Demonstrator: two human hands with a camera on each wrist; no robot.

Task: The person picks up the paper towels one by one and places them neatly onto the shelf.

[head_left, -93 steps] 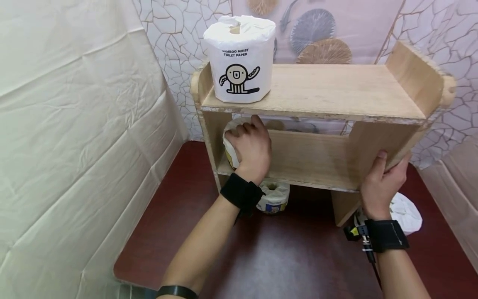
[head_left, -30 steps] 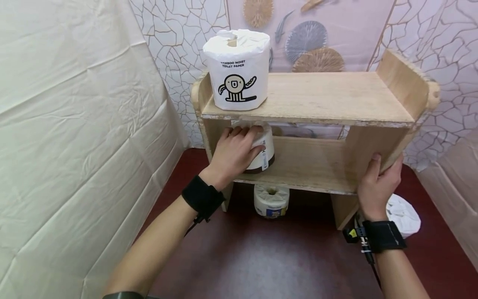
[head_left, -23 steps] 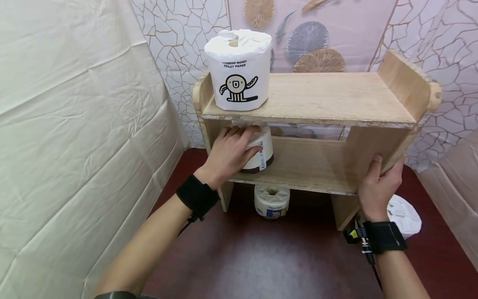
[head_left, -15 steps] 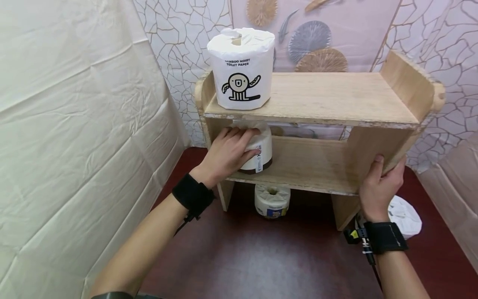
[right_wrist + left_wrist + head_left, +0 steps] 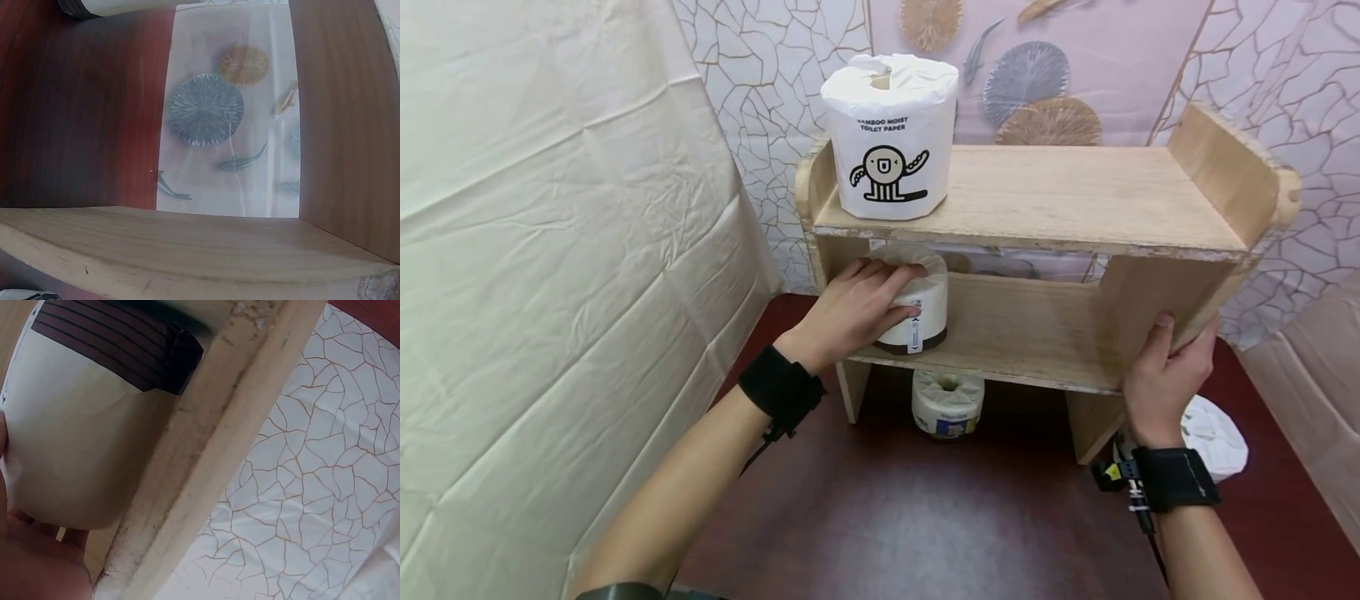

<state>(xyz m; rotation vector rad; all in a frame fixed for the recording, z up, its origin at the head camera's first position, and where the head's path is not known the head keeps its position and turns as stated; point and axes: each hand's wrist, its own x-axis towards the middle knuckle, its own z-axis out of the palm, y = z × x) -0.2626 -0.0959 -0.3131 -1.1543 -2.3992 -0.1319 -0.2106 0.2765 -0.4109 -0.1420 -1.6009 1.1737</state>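
Observation:
On the left end of the wooden shelf unit's middle board (image 5: 1030, 329) stands a wrapped toilet roll (image 5: 931, 308) with a dark base band and a vertical label strip. My left hand (image 5: 853, 308) grips it, fingers over its upper side and thumb against the front. In the left wrist view the toilet roll (image 5: 75, 444) shows its cream wrapper and dark striped band beside the unit's side edge (image 5: 187, 450). My right hand (image 5: 1168, 379) grips the front edge of the right side panel (image 5: 1165, 287), thumb on the inner face. The right wrist view does not show this hand.
A white toilet roll (image 5: 891, 142) printed with a cartoon figure stands on the top board's left end. Under the unit, another roll (image 5: 947, 408) sits on the dark red table (image 5: 925, 517). A further roll (image 5: 1213, 437) lies right of the unit, partly behind my right wrist.
Since the earliest frame, my left hand has shifted to the roll's left side and the roll has turned. Its label strip has lately moved left across the front. My right hand keeps its hold.

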